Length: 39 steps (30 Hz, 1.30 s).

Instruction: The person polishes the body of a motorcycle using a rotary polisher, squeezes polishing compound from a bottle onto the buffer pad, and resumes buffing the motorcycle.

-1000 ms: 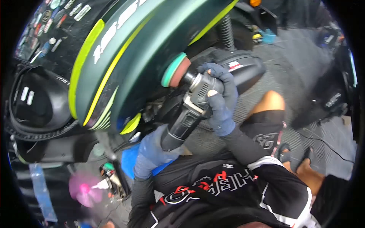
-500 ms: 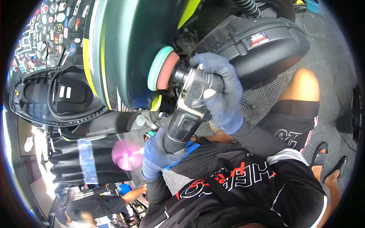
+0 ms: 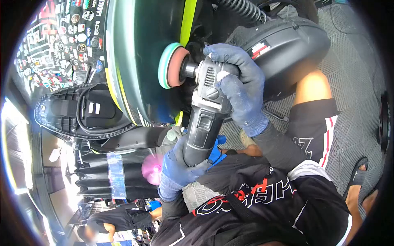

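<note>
A black polisher (image 3: 205,119) is held by both of my gloved hands. My left hand (image 3: 176,170), in a blue glove, is wrapped round the lower end of its body. Higher up, my right hand (image 3: 242,88) is closed round the tool's head, with two fingertips bare. The round pad (image 3: 175,65), green-edged with a reddish-brown backing, faces the glossy dark green panel (image 3: 143,53) with yellow-green stripes and appears to touch it.
A black scooter seat (image 3: 98,108) lies left of the panel. Behind my right hand is a black cover (image 3: 291,49), below a coil spring (image 3: 242,9). A pink fan (image 3: 152,169) stands at lower left, near another person (image 3: 119,221). A sandal-wearing foot (image 3: 357,176) is at right.
The view has swung round, so the seat and the other person show more fully. On the panel, the pad has shifted a little, and both my hands still grip the polisher.
</note>
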Tool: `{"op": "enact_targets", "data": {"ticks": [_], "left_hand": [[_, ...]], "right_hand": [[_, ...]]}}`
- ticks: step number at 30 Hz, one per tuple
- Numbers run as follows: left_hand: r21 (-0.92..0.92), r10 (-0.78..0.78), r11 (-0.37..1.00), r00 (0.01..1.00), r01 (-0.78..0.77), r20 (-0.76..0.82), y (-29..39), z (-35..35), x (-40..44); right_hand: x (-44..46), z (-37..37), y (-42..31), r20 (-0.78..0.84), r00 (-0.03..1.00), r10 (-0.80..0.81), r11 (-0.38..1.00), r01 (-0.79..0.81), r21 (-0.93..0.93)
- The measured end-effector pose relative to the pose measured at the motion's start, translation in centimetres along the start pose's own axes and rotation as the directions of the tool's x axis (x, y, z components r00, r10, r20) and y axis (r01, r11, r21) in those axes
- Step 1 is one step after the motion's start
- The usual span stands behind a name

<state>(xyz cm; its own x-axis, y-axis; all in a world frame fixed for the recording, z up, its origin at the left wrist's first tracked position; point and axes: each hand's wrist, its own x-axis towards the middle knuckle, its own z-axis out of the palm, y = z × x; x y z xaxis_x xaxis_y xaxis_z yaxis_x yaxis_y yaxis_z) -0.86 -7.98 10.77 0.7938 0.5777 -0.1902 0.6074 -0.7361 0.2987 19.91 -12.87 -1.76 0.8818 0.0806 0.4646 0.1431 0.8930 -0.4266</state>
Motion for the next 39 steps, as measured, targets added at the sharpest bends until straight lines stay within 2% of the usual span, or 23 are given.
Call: {"op": "enact_targets", "data": {"ticks": [2,4,6,9,13,18,21,22,25,26,28,30,31,32,34,35,38,39], "left_hand": [[-0.015,-0.01,1.0,1.0,0.01,0.007,0.2,0.3,0.0],[-0.012,-0.038,0.999,0.999,0.038,0.006,1.5,0.0,0.2],[0.091,0.06,0.994,0.998,-0.059,-0.004,1.2,-0.2,0.5],[0.185,0.153,0.973,0.987,-0.14,-0.054,2.0,0.1,1.3],[0.178,0.167,0.973,0.98,-0.145,-0.111,4.5,0.3,2.7],[0.162,0.204,0.97,0.97,-0.182,-0.133,8.0,-0.2,4.3],[0.183,0.255,0.958,0.95,-0.223,-0.181,10.6,-0.4,5.3],[0.176,0.258,0.958,0.948,-0.226,-0.187,11.2,-0.6,5.7],[0.094,0.191,0.979,0.973,-0.18,-0.129,12.7,-1.2,6.5],[0.087,0.189,0.98,0.974,-0.179,-0.127,12.7,-1.1,6.9],[0.167,0.307,0.947,0.929,-0.275,-0.206,12.3,-1.0,7.1],[0.172,0.28,0.954,0.937,-0.247,-0.209,11.5,-1.1,6.8],[0.156,0.292,0.951,0.938,-0.265,-0.188,10.6,-1.3,6.7],[0.14,0.308,0.948,0.936,-0.286,-0.169,9.8,-1.5,6.6],[0.13,0.275,0.958,0.949,-0.257,-0.153,8.1,-1.7,6.4],[0.155,0.281,0.953,0.949,-0.26,-0.139,7.3,-1.8,6.2],[0.161,0.299,0.946,0.948,-0.28,-0.108,4.5,-1.9,5.6],[0.157,0.314,0.942,0.945,-0.297,-0.094,3.4,-1.8,5.4]], "right_hand": [[0.5,-0.3,-0.4,0.004,0.998,0.062,0.997,-0.062,0.048],[1.2,-0.3,-0.6,-0.016,0.998,0.058,0.996,-0.057,0.065],[2.1,-0.7,-0.4,-0.016,0.999,-0.046,0.998,0.046,0.035],[3.8,-1.4,-1.2,-0.026,1.0,-0.014,0.995,0.017,0.097],[6.0,-1.6,-2.5,-0.057,0.998,0.021,0.986,-0.011,0.167],[9.5,-2.6,-3.7,-0.045,0.996,-0.072,0.992,0.077,0.104],[11.8,-3.1,-4.6,-0.061,0.982,-0.18,0.98,0.184,0.069],[12.4,-3.0,-5.2,-0.093,0.989,-0.115,0.989,0.122,0.078],[14.1,-3.5,-5.9,-0.111,0.985,-0.135,0.976,0.151,0.154],[14.2,-3.6,-6.0,-0.123,0.986,-0.109,0.985,0.124,0.116],[13.8,-3.4,-6.4,-0.136,0.989,-0.065,0.994,0.076,0.076],[12.8,-2.6,-8.0,-0.063,0.998,0.02,0.989,-0.011,0.151],[11.9,-2.8,-10.2,0.006,0.995,0.098,0.959,-0.096,0.268],[11.8,-2.6,-8.5,0.014,0.994,0.11,0.959,-0.11,0.261],[11.5,-2.3,-3.7,-0.102,0.961,-0.255,0.966,0.258,0.01],[10.5,-2.0,-4.0,-0.128,0.979,-0.158,0.977,0.174,0.126],[8.1,-1.1,-2.7,-0.118,0.985,-0.13,0.985,0.142,0.103],[7.0,-0.6,-2.8,-0.116,0.991,-0.072,0.985,0.089,0.148]]}}
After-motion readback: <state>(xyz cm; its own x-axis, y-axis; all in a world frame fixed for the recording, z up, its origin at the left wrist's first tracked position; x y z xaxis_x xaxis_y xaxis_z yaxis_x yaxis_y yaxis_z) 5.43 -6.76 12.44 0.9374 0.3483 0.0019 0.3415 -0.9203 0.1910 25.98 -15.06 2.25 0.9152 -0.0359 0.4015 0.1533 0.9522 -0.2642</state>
